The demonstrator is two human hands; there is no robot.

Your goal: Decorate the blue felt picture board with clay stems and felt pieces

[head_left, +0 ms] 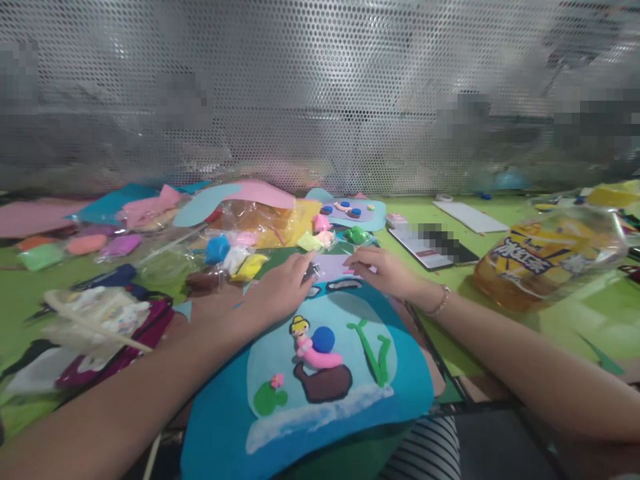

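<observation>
Paper picture (220,413) sits below both forearms, near end sticking out past the worktop (417,212) edge, with a clay mermaid (320,358), a brown rock (327,385) and some green seaweed (383,357) on it. Left hand (295,280) is by its far edge, fingers bent next to something dark, can't tell if it's actually gripping that. Right hand (377,267) has its fingers curled in by a little pink strip (350,271), and whether that's pinched or just lying beside them I can't tell either.

What worries me is that overhang. One bump from the knee in striped cloth (427,447) and the whole sheet could slide, I reckon. A forearm dropping low could also squash the mermaid if the clay's soft. And the phone (433,245) is near the drink bottle (550,257), so a leak could get it wet.

Containers: the bottle has amber drink in it, not full, can't tell if it's standing or lying down. Clear bags (236,259) near the left hand hold blue, white and yellow clay. Any unsealed one might dry out, but I can't see the seals
</observation>
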